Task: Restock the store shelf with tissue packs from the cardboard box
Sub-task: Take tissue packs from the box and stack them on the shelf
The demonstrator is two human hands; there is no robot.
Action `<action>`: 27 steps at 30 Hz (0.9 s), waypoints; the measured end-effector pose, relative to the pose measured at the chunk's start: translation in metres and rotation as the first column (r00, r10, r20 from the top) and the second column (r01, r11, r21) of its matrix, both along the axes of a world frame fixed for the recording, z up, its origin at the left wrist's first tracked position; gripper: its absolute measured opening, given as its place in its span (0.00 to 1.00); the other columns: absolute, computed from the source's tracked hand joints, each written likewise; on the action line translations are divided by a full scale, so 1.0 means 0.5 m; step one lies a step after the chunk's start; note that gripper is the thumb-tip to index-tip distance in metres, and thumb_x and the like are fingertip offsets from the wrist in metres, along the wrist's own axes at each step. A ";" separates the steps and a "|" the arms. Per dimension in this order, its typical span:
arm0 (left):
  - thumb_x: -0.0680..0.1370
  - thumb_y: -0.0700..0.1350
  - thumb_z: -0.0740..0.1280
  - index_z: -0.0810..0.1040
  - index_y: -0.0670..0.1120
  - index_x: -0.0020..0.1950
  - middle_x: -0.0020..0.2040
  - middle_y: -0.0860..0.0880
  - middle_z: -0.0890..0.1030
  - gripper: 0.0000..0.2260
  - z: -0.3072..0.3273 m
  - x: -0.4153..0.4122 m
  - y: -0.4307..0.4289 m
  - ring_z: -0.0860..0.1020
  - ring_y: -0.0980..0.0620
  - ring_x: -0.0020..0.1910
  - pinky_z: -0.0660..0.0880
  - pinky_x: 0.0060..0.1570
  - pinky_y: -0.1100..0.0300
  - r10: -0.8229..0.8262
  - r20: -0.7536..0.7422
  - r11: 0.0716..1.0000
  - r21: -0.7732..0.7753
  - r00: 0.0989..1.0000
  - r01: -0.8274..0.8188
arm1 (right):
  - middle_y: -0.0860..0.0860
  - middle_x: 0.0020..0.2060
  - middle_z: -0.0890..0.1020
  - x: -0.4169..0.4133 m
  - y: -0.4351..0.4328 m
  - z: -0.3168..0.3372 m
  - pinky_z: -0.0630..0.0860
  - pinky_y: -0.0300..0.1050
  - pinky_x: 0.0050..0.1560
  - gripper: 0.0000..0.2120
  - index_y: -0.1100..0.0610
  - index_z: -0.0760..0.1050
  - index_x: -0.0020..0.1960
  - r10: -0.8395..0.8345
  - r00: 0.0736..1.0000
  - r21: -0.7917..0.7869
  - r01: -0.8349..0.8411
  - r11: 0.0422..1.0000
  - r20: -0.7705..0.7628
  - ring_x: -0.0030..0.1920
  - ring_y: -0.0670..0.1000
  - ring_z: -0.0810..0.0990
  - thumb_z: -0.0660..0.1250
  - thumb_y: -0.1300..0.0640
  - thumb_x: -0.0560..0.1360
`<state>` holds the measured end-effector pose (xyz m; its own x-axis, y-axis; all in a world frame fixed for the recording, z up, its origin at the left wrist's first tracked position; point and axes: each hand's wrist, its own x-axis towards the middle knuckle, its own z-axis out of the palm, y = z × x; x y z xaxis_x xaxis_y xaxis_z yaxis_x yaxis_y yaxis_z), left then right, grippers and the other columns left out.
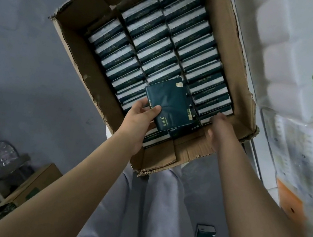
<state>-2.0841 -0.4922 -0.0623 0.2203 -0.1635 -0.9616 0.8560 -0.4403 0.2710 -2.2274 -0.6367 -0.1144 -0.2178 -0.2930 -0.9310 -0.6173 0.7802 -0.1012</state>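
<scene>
Cardboard box [244, 56] nearly full; restocking barely begun.
Left hand [141, 115] grips one green pack [171, 102]; right hand [220, 127] reaches in, grip unclear.

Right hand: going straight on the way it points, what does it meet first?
Most likely the dark green tissue packs standing in the right row of the brown cardboard box, just ahead of the right hand; depth unclear, they may touch.

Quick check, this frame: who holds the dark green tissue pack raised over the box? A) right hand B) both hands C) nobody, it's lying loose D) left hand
D: the left hand grips the dark green tissue pack at its near left corner, thumb on its face, above the cardboard box; the right hand is off to the side.
</scene>
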 end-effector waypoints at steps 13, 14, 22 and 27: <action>0.80 0.40 0.66 0.71 0.45 0.68 0.57 0.44 0.81 0.17 -0.067 0.009 -0.016 0.81 0.47 0.57 0.74 0.63 0.49 -0.032 0.005 0.999 0.002 0.999 0.032 | 0.55 0.74 0.65 0.025 -0.023 -0.110 0.65 0.46 0.67 0.26 0.59 0.56 0.78 0.054 0.998 0.081 -0.051 0.995 -0.033 0.71 0.55 0.66 0.56 0.63 0.81; 0.79 0.40 0.66 0.70 0.45 0.69 0.58 0.43 0.81 0.18 -0.065 0.010 -0.018 0.81 0.47 0.57 0.74 0.64 0.48 -0.025 0.008 1.000 0.008 1.000 0.025 | 0.55 0.72 0.67 0.026 -0.028 -0.104 0.66 0.47 0.66 0.25 0.59 0.56 0.78 0.052 0.998 0.088 -0.048 0.995 -0.047 0.69 0.56 0.67 0.56 0.62 0.81; 0.79 0.41 0.67 0.71 0.44 0.69 0.55 0.46 0.82 0.19 0.068 0.031 -0.042 0.82 0.53 0.47 0.77 0.61 0.50 0.139 0.021 0.990 -0.020 0.990 -0.138 | 0.52 0.44 0.77 0.025 -0.006 0.070 0.68 0.39 0.38 0.13 0.58 0.73 0.61 -0.094 0.995 -0.021 0.094 0.995 0.025 0.37 0.46 0.73 0.59 0.58 0.79; 0.80 0.41 0.65 0.64 0.51 0.73 0.59 0.45 0.80 0.23 0.243 0.065 -0.065 0.84 0.48 0.48 0.81 0.47 0.55 0.271 0.033 0.959 -0.095 0.962 -0.267 | 0.52 0.49 0.81 0.077 0.001 0.251 0.79 0.50 0.55 0.08 0.48 0.77 0.55 -0.235 0.940 -0.138 0.275 0.952 0.246 0.50 0.52 0.81 0.62 0.51 0.78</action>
